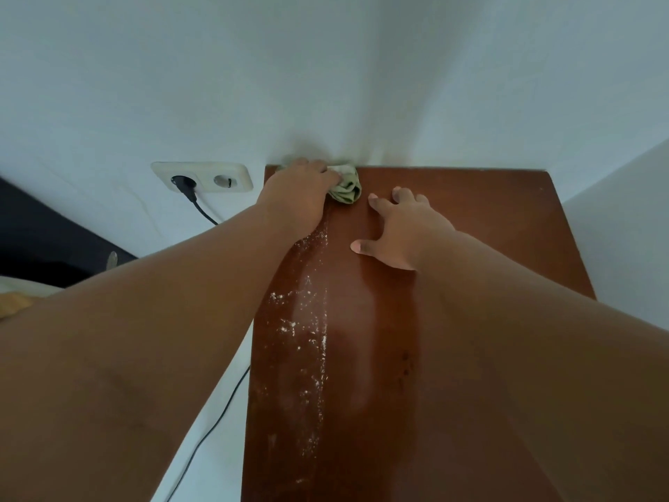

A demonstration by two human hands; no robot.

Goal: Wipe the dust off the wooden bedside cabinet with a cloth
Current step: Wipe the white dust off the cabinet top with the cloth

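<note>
- My left hand (297, 197) is closed around the bunched green cloth (345, 188), pressed onto the cabinet (488, 219) top at its far left corner, against the wall (325, 85).
- My right hand (402, 230) lies flat and open on the wood just beside the cloth, holding nothing; I judge it is bracing.
- A white dust (307, 320) streak runs down the left strip towards me.
- I'd drag the cloth straight back along that streak with even pressure, overlapping passes and keeping clear of the socket (202, 177) cable.
</note>
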